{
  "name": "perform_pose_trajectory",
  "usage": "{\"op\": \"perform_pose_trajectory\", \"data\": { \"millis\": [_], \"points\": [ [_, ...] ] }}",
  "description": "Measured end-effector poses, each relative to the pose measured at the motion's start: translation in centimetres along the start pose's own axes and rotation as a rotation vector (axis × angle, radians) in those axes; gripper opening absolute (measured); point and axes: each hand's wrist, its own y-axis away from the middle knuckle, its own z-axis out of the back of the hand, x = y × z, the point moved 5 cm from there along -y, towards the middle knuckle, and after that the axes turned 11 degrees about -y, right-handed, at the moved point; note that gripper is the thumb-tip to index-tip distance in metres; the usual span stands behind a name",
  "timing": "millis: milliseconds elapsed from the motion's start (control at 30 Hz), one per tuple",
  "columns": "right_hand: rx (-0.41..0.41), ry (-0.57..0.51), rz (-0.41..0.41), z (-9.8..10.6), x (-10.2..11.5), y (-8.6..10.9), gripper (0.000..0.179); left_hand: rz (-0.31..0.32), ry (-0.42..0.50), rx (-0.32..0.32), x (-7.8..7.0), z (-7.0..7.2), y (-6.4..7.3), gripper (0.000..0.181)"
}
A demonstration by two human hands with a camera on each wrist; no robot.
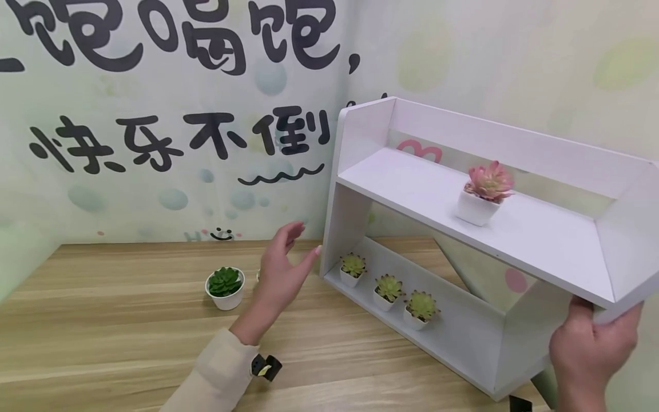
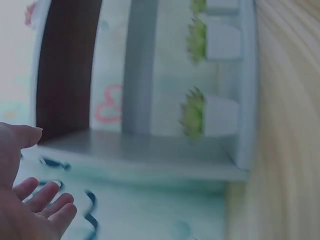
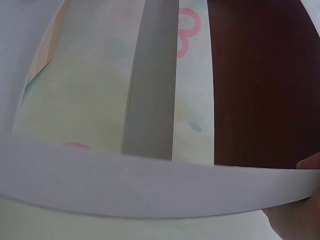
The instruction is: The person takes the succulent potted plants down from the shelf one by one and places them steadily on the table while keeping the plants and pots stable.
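Note:
A white two-tier shelf [image 1: 443, 197] stands at an angle on the right. My right hand [image 1: 594, 343] grips its right side panel just under the upper board, with the thumb on the inner side. Near the left side panel [image 1: 341, 229] is my left hand [image 1: 283, 274], fingers extended and thumb apart, holding nothing. On the upper board sits a pink succulent in a white pot [image 1: 484, 191]. Along the lower board are three small green potted succulents [image 1: 389, 290], two of them plain in the left wrist view, where the left hand [image 2: 30, 195] shows beside the shelf's edge.
A dark green succulent in a round white pot [image 1: 225, 288] stands on the wooden table [image 1: 103, 320], left of my left hand. Part of another small white thing peeks out behind that hand. A printed wall covering [image 1: 170, 212] with large black characters rises behind the table.

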Motion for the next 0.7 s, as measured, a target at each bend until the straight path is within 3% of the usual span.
{"op": "perform_pose_trajectory", "data": {
  "millis": [200, 700],
  "points": [
    [0.007, 0.011, -0.010, -0.1, 0.0, 0.0, 0.044, -0.154, -0.052, 0.018, -3.7, -0.7, -0.6, 0.048],
    [0.005, 0.010, 0.021, 0.0, 0.6, -0.5, 0.047, -0.409, -0.131, 0.024, -11.7, -3.9, -3.3, 0.039]
  ]
}}
